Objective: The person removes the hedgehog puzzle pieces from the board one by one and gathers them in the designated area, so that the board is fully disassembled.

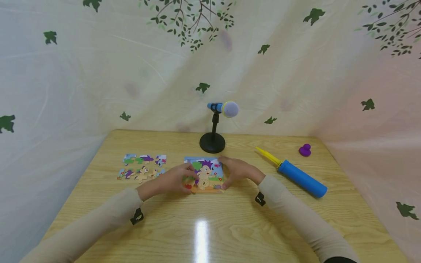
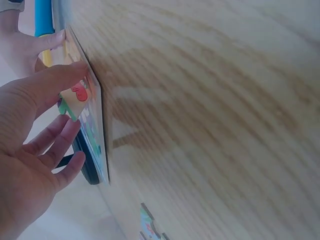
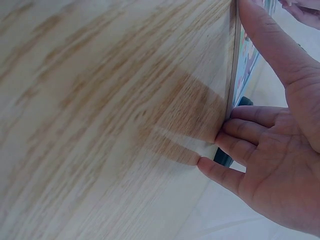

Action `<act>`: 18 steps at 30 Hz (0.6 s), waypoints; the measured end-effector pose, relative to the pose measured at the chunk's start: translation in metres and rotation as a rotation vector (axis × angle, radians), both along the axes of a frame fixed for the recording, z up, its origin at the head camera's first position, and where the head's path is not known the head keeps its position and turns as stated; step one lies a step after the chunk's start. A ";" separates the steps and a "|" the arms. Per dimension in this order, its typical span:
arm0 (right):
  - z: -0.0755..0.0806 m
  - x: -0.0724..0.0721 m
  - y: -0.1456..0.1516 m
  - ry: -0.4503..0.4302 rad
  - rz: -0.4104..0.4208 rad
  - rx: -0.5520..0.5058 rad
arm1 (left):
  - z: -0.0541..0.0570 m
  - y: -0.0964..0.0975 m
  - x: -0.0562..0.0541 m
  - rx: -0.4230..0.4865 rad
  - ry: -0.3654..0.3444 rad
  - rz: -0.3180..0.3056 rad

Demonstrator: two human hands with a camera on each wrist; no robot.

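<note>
A small jigsaw puzzle board (image 1: 197,159) with a purple-haired cartoon animal lies flat at the middle of the table. Over its left side, my left hand (image 1: 179,178) pinches a puzzle piece (image 2: 74,100) between thumb and fingers. That piece has a red shape and a green edge, and it tilts up off the board. At the board's right side is my right hand (image 1: 239,171), thumb on the near corner and fingertips against the far corner. Its fingers (image 3: 242,131) are fairly straight and spread. Several loose puzzle pieces (image 1: 141,174) lie in two rows to the left.
Behind the board stands a toy microphone (image 1: 230,109) on a round black base (image 1: 212,143). A blue pump (image 1: 302,178) with a yellow nozzle lies beyond the right forearm. Near the back right corner sits a purple knobbed object (image 1: 305,150). A leaf-patterned curtain (image 1: 158,91) surrounds the wooden table (image 1: 230,226).
</note>
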State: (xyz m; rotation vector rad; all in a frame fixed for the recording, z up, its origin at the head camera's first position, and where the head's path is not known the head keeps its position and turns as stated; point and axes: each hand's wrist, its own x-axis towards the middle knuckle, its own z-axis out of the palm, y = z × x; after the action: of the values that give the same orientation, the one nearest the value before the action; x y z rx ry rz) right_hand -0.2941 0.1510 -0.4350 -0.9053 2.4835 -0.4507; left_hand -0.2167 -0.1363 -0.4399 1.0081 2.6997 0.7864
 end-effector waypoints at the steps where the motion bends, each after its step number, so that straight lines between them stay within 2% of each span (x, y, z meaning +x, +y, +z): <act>1: 0.000 0.000 0.000 -0.001 -0.001 -0.001 | 0.000 0.000 0.001 0.002 -0.001 0.003; 6: 0.000 0.000 0.000 0.003 -0.003 -0.007 | -0.001 0.001 0.004 0.012 0.004 0.005; 12: 0.001 0.001 -0.001 -0.002 -0.014 0.006 | 0.001 -0.002 0.005 -0.008 0.080 -0.004; 15: 0.001 0.001 -0.001 -0.002 -0.014 0.002 | 0.004 -0.006 0.005 -0.030 0.117 0.007; 18: 0.002 0.001 -0.002 -0.002 -0.011 0.000 | 0.007 -0.013 0.005 -0.055 0.110 0.041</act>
State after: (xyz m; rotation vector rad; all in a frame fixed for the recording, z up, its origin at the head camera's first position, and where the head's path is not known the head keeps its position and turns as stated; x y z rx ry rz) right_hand -0.2928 0.1492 -0.4334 -0.8915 2.4875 -0.4548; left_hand -0.2117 -0.1491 -0.4325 1.0155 2.8260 0.6784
